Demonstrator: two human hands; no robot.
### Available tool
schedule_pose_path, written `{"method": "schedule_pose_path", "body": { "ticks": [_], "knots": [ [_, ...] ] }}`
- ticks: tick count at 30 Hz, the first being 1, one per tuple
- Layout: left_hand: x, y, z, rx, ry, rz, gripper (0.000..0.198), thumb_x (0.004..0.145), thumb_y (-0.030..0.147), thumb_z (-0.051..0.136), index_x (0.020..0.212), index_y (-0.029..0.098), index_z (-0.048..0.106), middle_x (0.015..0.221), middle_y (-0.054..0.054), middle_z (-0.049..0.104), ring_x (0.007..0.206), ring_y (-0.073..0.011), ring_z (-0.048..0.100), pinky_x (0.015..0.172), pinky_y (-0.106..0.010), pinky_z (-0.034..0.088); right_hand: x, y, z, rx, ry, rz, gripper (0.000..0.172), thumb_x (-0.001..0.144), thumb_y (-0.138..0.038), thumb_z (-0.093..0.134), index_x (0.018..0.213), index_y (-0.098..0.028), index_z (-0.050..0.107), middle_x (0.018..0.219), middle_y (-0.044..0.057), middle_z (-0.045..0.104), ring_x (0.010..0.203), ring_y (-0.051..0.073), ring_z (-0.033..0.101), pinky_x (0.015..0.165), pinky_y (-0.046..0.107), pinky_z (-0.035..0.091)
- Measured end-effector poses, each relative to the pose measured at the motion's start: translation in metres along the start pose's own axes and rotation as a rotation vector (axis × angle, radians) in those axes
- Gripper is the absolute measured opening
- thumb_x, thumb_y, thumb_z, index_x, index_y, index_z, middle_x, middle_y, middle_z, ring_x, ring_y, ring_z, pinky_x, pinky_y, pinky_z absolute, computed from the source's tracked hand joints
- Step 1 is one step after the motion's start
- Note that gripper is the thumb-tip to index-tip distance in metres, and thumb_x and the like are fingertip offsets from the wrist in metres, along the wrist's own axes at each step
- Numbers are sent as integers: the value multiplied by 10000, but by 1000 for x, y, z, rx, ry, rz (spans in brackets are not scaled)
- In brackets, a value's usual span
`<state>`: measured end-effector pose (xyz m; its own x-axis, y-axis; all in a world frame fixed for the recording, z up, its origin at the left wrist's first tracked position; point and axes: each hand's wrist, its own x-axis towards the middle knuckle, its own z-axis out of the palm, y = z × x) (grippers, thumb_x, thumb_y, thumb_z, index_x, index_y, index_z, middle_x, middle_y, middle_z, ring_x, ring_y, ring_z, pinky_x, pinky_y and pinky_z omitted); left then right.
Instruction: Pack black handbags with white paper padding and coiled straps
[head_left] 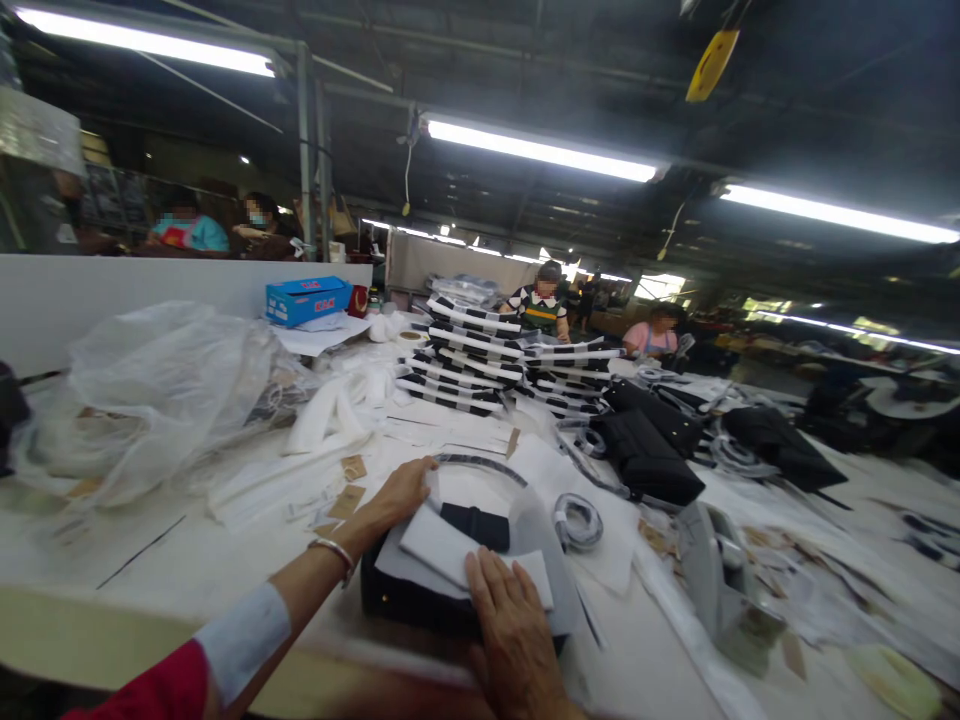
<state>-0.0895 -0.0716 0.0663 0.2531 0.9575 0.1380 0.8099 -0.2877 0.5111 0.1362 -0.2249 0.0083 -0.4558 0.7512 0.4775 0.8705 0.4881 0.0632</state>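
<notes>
A black bag lies on the work table before me, with white tissue paper over its top. On the paper rests a folded white foam sheet, beside a small black piece that looks like a pouch or flap. The bag's curved handle, apparently wrapped, arches at the far side. My left hand has its fingers closed at the left end of this handle; the fingertips are partly hidden. My right hand lies flat on the foam sheet, fingers stretched out.
Black-and-white striped pieces are stacked behind the bag. Black bags and a coiled wrapped strap lie right, near a grey tape dispenser. Clear plastic bags and a blue box are left. Co-workers sit farther back.
</notes>
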Motion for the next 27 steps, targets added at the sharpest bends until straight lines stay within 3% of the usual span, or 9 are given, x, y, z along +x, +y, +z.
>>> {"method": "schedule_pose_path", "body": {
  "ticks": [5, 11, 16, 18, 21, 23, 27],
  "knots": [
    [-1, -8, 7, -54, 9, 36, 481, 745, 80, 546, 1216, 174, 580, 1064, -61, 675, 1001, -199, 624, 924, -324, 470, 3, 11, 12, -8, 102, -46, 682, 757, -111, 555, 1413, -244, 427, 1367, 40, 586, 1190, 266, 575, 997, 418, 411],
    [-8, -10, 2, -58, 28, 89, 478, 746, 111, 618, 1221, 155, 595, 1117, -77, 647, 1021, -213, 619, 946, -333, 470, -2, 17, 29, -67, 208, -107, 658, 814, -98, 492, 1444, -260, 396, 1353, 29, 598, 1174, 259, 585, 961, 420, 421],
    [-20, 18, -32, -49, 105, 178, 451, 874, 256, 602, 1318, 222, 529, 1342, -68, 542, 1193, -199, 547, 1039, -334, 419, -5, 19, 42, -92, 289, -148, 639, 860, -115, 458, 1471, -274, 362, 1304, 33, 636, 1116, 258, 622, 913, 424, 432],
    [-35, 38, -38, -35, 77, 314, 404, 911, 318, 579, 1307, 245, 546, 1355, -59, 555, 1253, -208, 513, 1066, -340, 400, -5, 22, 47, -93, 320, -134, 622, 877, -118, 439, 1472, -283, 361, 1293, 35, 643, 1110, 263, 625, 914, 430, 425],
    [-70, 62, -22, 67, -89, 616, 356, 909, 354, 586, 1240, 220, 595, 1293, -86, 613, 1245, -233, 534, 1066, -346, 408, -4, 29, 50, -115, 357, -203, 562, 876, -141, 454, 1428, -248, 431, 1252, 51, 667, 1074, 257, 640, 893, 410, 424],
    [-96, 66, 2, 125, -123, 678, 356, 921, 329, 561, 1257, 214, 567, 1231, -89, 647, 1178, -220, 583, 1048, -350, 429, -4, 31, 46, -140, 364, -277, 526, 859, -165, 489, 1382, -215, 484, 1217, 60, 685, 1054, 254, 643, 878, 391, 428],
    [-129, 48, 50, 175, 99, 619, 443, 963, 274, 492, 1385, 164, 420, 1333, -107, 591, 1252, -212, 536, 1130, -441, 355, -3, 21, 31, -177, 295, -264, 537, 805, -170, 527, 1341, -202, 517, 1268, 63, 656, 1123, 271, 598, 938, 399, 409]
  ]
}}
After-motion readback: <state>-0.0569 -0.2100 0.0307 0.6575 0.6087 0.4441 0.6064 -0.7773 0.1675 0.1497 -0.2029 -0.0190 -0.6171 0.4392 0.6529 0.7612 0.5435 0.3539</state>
